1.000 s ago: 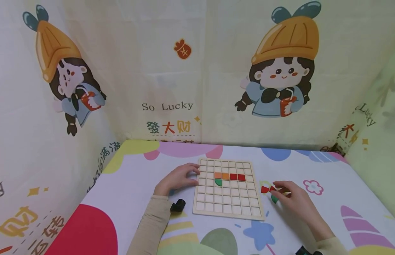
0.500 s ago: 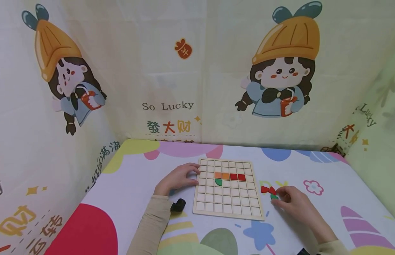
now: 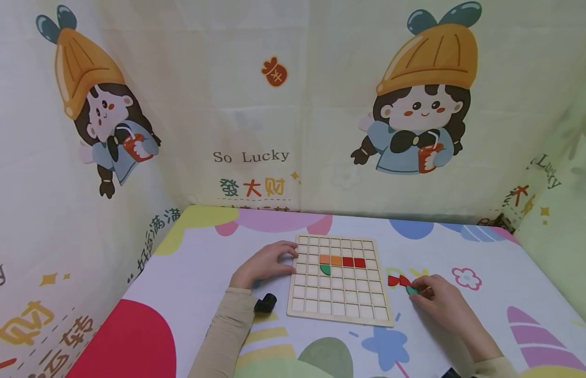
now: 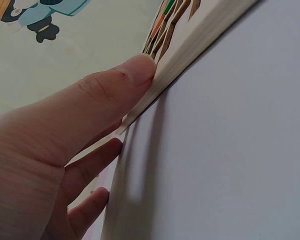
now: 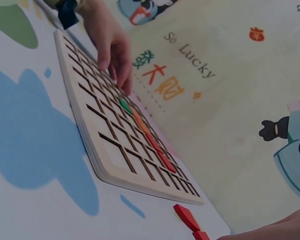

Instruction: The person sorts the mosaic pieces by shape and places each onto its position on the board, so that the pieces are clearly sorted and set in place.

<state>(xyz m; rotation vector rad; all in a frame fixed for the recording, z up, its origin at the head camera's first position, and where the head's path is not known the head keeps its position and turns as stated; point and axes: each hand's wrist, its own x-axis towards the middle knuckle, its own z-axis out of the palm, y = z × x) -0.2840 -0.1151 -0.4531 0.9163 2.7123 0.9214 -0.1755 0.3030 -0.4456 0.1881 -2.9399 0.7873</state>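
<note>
A wooden grid board point(image 3: 316, 305) lies on the table, with two orange squares point(image 3: 331, 260), two red squares point(image 3: 354, 262) and a green quarter-round piece point(image 3: 325, 270) in its cells. At its left edge rests my left hand point(image 3: 267, 264); in the left wrist view the thumb point(image 4: 137, 70) touches the board's side, the other fingers loosely bent. To the right of the board, my right hand point(image 3: 437, 299) pinches another green piece point(image 3: 411, 290) between thumb and fingertips, partly hidden by them. Two loose red pieces point(image 3: 393, 281) lie just left of those fingertips.
A patterned cloth point(image 3: 217, 294) covers the table. Printed fabric walls point(image 3: 321, 115) stand behind it and on both sides. A black wrist-worn device point(image 3: 265, 303) sits by the left sleeve, and part of another shows at the bottom right.
My right hand has come down onto the loose green piece, and that piece has shifted slightly right, away from the red ones. My left hand stays at the board's edge.
</note>
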